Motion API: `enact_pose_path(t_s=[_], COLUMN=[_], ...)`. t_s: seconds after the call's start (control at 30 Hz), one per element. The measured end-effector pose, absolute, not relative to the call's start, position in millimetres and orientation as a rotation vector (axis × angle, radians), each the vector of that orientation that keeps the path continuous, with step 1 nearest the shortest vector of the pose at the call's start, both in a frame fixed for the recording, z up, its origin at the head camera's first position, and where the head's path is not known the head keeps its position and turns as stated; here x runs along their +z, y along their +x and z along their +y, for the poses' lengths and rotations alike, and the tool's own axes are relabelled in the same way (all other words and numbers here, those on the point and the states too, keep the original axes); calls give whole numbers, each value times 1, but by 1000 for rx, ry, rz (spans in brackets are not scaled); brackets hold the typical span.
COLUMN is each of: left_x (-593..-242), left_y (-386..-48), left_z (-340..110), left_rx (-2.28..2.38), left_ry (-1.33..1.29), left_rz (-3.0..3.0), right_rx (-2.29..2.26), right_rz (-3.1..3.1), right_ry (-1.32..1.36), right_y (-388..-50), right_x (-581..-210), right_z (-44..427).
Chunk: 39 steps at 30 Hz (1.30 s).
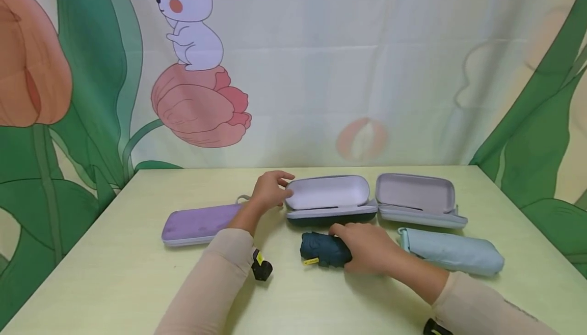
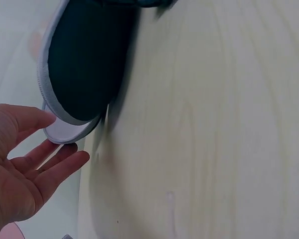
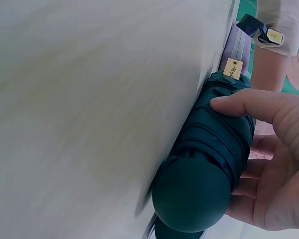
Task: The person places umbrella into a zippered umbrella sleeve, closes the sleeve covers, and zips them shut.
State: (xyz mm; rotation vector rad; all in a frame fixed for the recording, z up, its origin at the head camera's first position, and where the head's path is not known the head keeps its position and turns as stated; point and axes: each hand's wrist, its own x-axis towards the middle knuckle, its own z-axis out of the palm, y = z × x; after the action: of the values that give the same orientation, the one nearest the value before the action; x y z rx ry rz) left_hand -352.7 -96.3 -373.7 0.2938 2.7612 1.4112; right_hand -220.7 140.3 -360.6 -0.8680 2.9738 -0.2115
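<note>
Purple closed case (image 1: 197, 224): flat on your bench (image 1: 114, 274), leftmost. Your left grip (image 1: 268, 190): relaxed, fingers partly spread, at the left end of an open dark-green case (image 1: 327, 195). Folded teal umbrella (image 1: 318, 248): just in front of that case, long axis running left to right, yellow tag (image 1: 311, 261) leftward, rounded cap (image 3: 192, 194) rightward. Your right grip (image 1: 371, 248): clasped round the umbrella, thumb opposite fingers. Open pale-blue case (image 1: 415, 192); pale-blue umbrella (image 1: 458, 253) before it, rightmost.

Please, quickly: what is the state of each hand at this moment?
Left hand: open, fingers spread at the end of the open case; no clear grip.
Right hand: closed, holding the dark green folded umbrella.
</note>
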Motion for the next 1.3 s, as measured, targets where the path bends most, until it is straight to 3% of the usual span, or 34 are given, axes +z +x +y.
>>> enact_pose_path(t_s=[0.83,1.3], left_x=[-375,-368], left_y=[-349,-336], left_z=[-89,-90], left_rx=[1493,1514], left_ry=[344,488], left_rz=[2762,2902], right_rx=[-231,-279], right_rz=[3007,3063], right_ry=[-993,-1086], right_y=[-208,-224], right_x=[-350,-336], right_z=[153,161])
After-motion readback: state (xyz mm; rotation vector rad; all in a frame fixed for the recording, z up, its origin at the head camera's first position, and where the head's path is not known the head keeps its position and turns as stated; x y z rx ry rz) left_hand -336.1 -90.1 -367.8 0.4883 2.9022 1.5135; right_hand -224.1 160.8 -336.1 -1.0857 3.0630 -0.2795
